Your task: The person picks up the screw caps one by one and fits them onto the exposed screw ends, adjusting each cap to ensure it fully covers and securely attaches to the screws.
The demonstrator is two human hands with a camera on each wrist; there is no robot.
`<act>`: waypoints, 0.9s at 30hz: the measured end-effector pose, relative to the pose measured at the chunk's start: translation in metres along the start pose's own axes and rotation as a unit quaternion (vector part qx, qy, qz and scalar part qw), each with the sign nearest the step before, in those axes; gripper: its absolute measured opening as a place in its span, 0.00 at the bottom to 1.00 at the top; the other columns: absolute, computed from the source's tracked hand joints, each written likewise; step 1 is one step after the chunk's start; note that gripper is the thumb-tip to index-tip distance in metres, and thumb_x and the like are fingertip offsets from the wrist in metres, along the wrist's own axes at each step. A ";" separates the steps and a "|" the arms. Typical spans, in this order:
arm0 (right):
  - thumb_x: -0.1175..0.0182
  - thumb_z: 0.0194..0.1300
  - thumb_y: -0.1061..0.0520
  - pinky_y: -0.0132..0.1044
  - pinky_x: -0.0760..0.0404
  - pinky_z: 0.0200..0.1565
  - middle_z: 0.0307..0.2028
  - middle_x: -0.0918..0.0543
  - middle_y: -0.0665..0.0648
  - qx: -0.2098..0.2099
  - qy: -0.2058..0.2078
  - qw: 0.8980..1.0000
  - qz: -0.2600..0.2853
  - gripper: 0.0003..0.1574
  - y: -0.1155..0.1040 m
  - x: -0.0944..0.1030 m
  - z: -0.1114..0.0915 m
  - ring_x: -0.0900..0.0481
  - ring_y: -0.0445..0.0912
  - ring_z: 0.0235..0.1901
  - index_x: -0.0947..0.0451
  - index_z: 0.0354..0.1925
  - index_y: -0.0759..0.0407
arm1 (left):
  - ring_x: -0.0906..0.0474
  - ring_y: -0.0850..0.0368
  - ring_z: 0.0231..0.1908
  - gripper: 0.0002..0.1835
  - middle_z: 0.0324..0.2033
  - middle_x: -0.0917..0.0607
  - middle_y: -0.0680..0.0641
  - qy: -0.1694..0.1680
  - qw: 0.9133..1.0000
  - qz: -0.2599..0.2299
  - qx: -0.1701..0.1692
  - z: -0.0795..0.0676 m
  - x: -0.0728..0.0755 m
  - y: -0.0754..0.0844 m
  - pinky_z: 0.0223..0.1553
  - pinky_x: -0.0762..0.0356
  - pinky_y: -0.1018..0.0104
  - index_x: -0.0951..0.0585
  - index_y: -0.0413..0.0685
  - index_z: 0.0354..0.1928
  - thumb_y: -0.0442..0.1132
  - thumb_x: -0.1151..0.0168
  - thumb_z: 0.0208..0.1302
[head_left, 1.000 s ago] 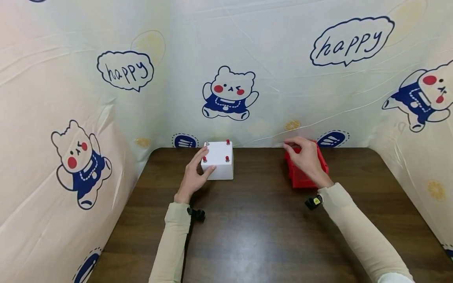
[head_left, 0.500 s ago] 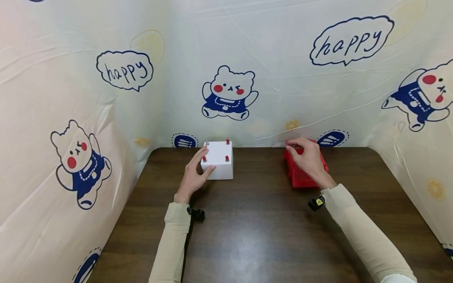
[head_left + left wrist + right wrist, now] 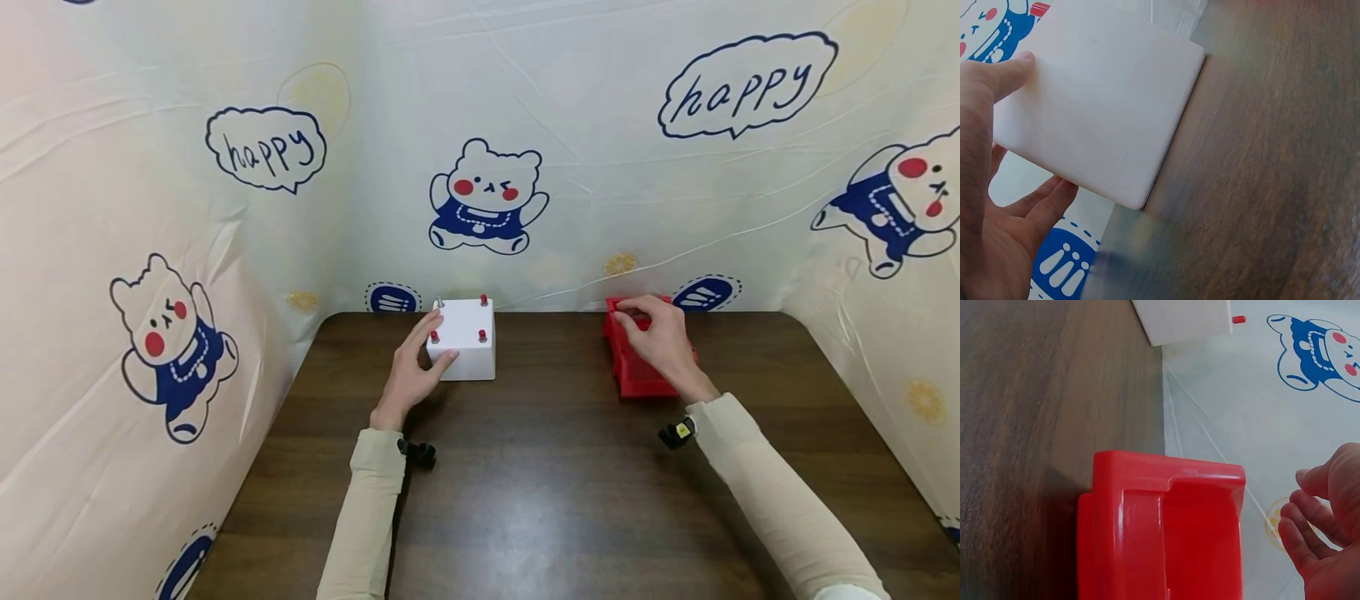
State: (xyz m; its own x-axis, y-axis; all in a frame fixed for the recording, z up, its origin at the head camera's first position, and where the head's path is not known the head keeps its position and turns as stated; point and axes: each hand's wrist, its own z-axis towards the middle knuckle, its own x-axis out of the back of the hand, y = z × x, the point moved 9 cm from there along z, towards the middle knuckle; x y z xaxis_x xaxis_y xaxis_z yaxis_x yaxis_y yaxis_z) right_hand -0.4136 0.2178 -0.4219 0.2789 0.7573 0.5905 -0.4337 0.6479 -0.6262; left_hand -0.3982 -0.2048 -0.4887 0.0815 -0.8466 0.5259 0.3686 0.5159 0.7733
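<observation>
Near the table's back edge stands a white box (image 3: 467, 364) with metal posts at its top corners. Three wear red caps; the back-left post (image 3: 440, 304) shows bare metal. My left hand (image 3: 408, 379) holds the box from the left, thumb on its front face and fingers at its left side, as the left wrist view also shows. A red plastic bin (image 3: 637, 379) sits to the right. Above it hovers my right hand (image 3: 663, 342), fingers loosely bent. In the right wrist view, nothing shows between its thumb and fingers (image 3: 1300, 534), and the bin's lower inside is cut off.
The dark wooden table (image 3: 517, 483) ends at a hanging sheet (image 3: 585, 192) printed with bears, close behind the box and the bin. Side sheets flank the table at left and right. Each wrist wears a small black camera (image 3: 417, 454).
My right hand has shifted slightly right and toward me over the red bin, uncovering its back-left rim. The left hand and the white box have stayed put.
</observation>
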 end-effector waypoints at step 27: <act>0.35 0.74 0.62 0.63 0.14 0.54 0.54 0.12 0.69 -0.028 -0.056 0.998 -0.028 0.16 0.021 -0.006 -0.011 0.16 0.61 0.49 0.14 0.57 0.65 | 0.41 0.53 0.82 0.36 0.82 0.36 0.61 0.003 1.000 0.004 -0.005 0.001 0.000 -0.001 0.80 0.41 0.39 0.30 0.67 0.80 0.53 0.30 0.73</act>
State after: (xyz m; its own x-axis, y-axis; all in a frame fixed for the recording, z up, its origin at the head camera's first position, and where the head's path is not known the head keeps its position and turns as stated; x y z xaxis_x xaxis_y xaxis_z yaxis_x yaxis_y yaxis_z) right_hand -0.4149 0.2281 -0.4440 0.2016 0.7079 0.6769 -0.3701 0.6950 -0.6165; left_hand -0.3996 -0.2052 -0.4896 0.0903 -0.8428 0.5305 0.3772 0.5220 0.7650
